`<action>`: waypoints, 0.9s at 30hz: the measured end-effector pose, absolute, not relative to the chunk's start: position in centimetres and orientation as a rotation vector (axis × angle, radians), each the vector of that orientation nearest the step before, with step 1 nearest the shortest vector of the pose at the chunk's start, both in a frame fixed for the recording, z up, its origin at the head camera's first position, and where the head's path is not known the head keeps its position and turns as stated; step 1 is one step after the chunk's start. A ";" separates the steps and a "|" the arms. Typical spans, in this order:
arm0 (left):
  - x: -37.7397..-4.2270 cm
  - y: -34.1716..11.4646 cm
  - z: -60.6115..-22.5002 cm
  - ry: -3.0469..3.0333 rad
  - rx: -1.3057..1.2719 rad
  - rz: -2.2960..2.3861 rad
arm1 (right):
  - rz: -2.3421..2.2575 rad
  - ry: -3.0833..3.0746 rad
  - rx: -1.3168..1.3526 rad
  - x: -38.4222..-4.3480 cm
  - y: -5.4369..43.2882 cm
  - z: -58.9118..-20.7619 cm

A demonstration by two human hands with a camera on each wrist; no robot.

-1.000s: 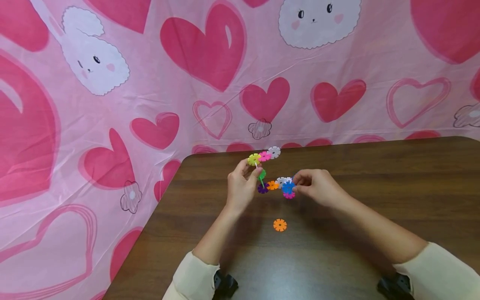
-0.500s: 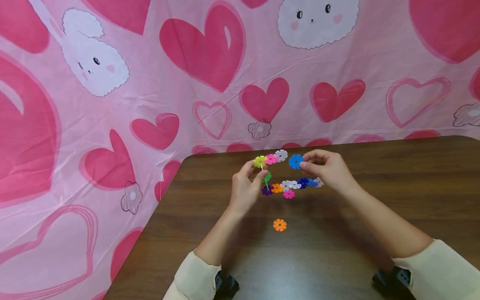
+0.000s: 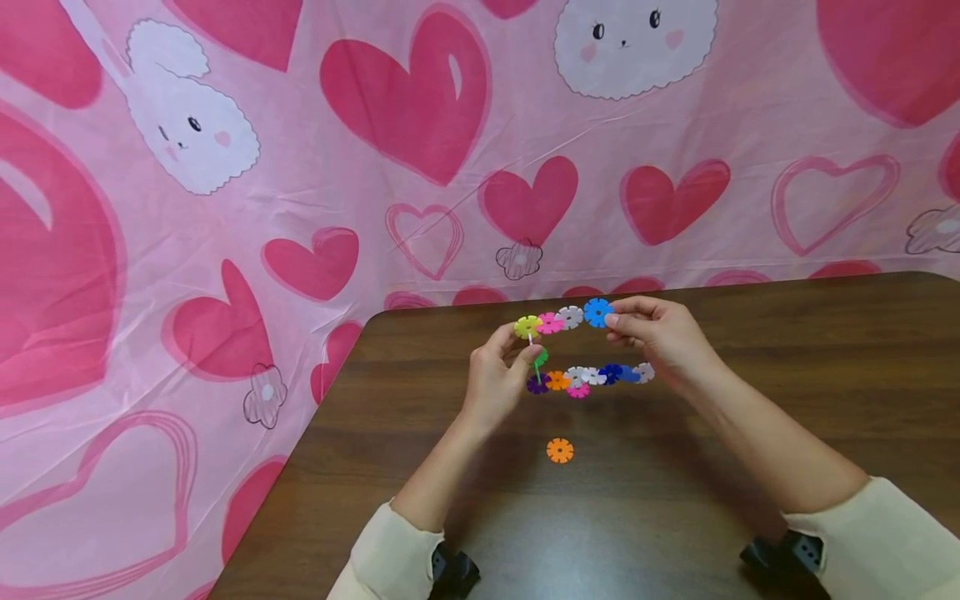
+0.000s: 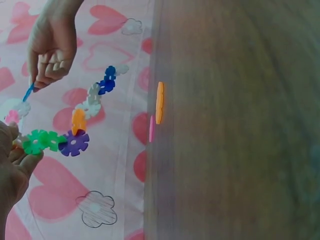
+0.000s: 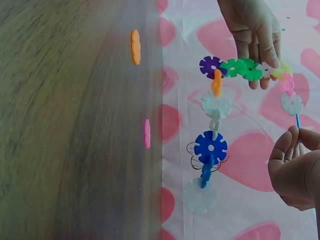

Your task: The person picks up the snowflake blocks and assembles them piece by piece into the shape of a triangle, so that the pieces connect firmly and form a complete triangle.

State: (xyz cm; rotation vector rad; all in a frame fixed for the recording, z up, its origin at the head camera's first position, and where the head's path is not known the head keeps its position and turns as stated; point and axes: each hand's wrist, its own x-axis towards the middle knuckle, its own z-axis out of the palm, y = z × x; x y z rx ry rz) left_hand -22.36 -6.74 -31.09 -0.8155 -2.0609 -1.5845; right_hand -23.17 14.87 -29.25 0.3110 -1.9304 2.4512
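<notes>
My left hand (image 3: 491, 379) holds up a chain of interlocking flower-shaped plastic discs, pinching it near the green discs (image 5: 242, 69) and a whitish one. From there an upper branch runs through a yellow disc (image 3: 527, 326) and a pink disc (image 3: 551, 323) to a white end disc (image 3: 571, 317). The lower branch goes from a purple disc (image 5: 213, 67) through an orange disc (image 5: 216, 83), white and blue ones, to a pale end disc (image 5: 199, 195). Between thumb and fingers, my right hand (image 3: 663, 333) pinches a light blue disc (image 3: 597, 312), its edge close beside the white end disc.
On the brown wooden table (image 3: 712, 467) lie a loose orange disc (image 3: 559, 451) and a loose pink disc (image 3: 577, 391), the latter just below the chain in the head view. A pink heart-print cloth (image 3: 420, 108) hangs behind the table.
My right hand has picked the light blue disc up from near the lower branch and raised it to the upper branch's white end. My left hand has shifted slightly right with the chain.
</notes>
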 end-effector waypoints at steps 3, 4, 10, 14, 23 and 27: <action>-21.5 -6.7 -30.2 -2.071 -0.820 -1.573 | 2.450 -1.957 0.311 -23.3 14.9 -29.2; -21.5 -6.7 -30.1 -2.075 -0.821 -1.572 | 2.449 -1.967 0.311 -23.3 15.0 -29.2; -21.2 -6.8 -29.8 -2.089 -0.829 -1.543 | 2.490 -2.014 0.286 -23.3 15.3 -28.9; -21.1 -6.9 -29.7 -2.098 -0.843 -1.505 | 2.523 -2.044 0.247 -23.3 15.3 -28.8; -20.9 -7.1 -29.4 -2.153 -0.879 -1.469 | 2.557 -2.083 0.211 -23.2 15.4 -28.8; -20.9 -7.1 -29.3 -2.204 -0.897 -1.465 | 2.570 -2.079 0.204 -23.2 15.5 -28.8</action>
